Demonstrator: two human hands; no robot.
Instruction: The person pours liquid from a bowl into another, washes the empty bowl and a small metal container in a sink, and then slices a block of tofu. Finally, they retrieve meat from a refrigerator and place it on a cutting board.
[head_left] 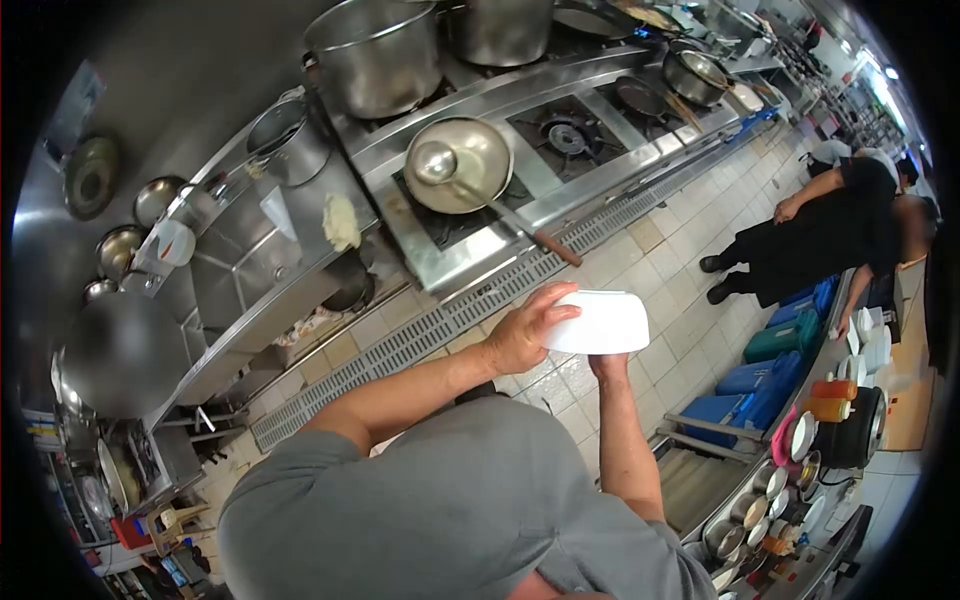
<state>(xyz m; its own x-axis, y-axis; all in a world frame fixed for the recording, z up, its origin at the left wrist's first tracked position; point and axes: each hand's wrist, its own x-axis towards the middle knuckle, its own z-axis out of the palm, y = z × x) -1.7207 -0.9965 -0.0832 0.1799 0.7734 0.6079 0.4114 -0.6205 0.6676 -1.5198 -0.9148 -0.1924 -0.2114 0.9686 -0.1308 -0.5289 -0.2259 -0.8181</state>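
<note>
A plain white bowl (600,322) is held in front of my body, above the tiled floor, tilted with its outer side toward the camera. What it contains, if anything, is hidden. My left hand (525,327) grips its left side, thumb and fingers over the edge. From below, my right hand (608,367) supports the bowl, its fingers mostly hidden behind it. Ahead on the stove, a wide pan (483,150) sits on a burner with a metal ladle (436,163) resting in it. The pan's wooden handle (556,248) sticks out toward me.
Large steel pots (375,60) stand at the back of the stove (540,185). A sink counter (240,262) lies left, a floor drain grate (400,345) along the front. At right, a person in black (810,240) stands by a counter with bowls and sauce bottles (828,410).
</note>
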